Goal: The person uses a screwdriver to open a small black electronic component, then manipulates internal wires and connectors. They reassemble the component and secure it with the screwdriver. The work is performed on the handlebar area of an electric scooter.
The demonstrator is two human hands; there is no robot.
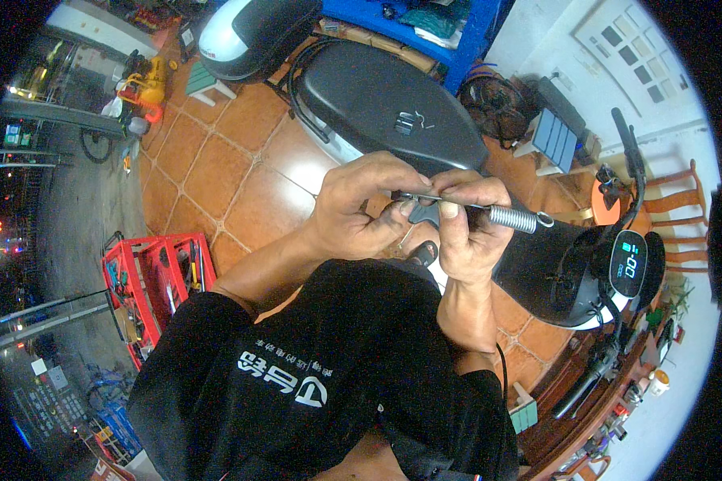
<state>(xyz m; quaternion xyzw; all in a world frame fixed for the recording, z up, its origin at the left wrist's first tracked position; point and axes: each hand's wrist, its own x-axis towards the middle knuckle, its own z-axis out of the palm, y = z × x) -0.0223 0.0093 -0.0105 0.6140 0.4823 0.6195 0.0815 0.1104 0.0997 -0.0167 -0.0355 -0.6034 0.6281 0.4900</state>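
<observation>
The left hand [349,207] pinches one end of a thin, dark metal piece [417,196] between thumb and fingers. The right hand [464,232], its grip narrow, closes thumb and fingers over the other end and around a silver coil spring [512,219]. The spring juts out past the right hand, its hooked loop free at the tip; whether it joins the metal piece is hard to tell, as fingers cover that part. Beyond the hands is a black scooter seat [369,84] with small metal pieces [405,123] lying on it. A red tool cart [154,301] stands to the left on the tiled floor [225,172].
</observation>
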